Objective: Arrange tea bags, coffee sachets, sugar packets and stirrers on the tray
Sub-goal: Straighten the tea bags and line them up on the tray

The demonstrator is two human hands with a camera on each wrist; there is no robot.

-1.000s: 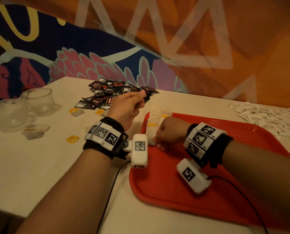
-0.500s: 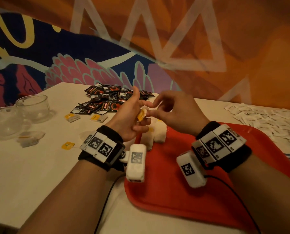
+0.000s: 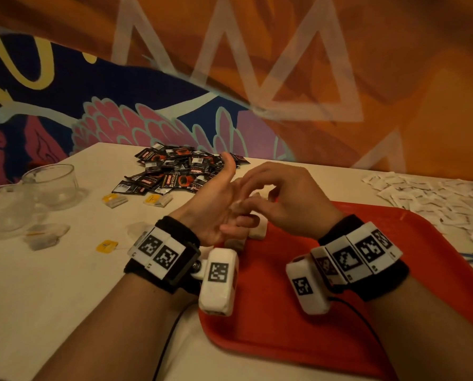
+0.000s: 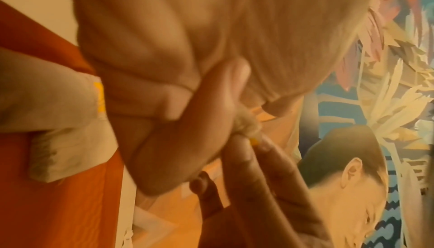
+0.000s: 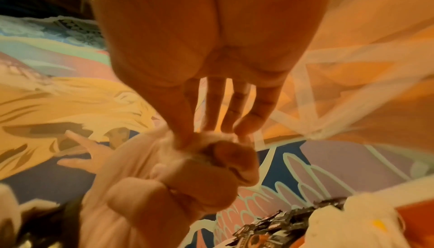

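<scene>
Handling step: a tea bag (image 4: 246,124) is being worked between both hands above the far left corner of the red tray (image 3: 298,339), judged to be a tidying of its string and tag before it is laid down.
Left hand (image 3: 216,204): palm is turned up, the lower fingers curled round the bag, thumb raised.
Right hand (image 3: 282,199): fingers (image 5: 183,122) are pinched together on the bag's crumpled top.
Bags already placed: pale tea bags (image 3: 257,232) are lying on the tray just below the hands.
Other supplies: coffee sachets (image 3: 180,171) are heaped on the tabletop (image 3: 64,284) beyond; sugar packets (image 3: 427,196) are spread to the right; stirrers cannot be made out.
Advice: the paper should be gripped lightly, the string kept folded under, and the bag set flush beside its neighbours.
Risk: a hard pinch could tear the paper.
</scene>
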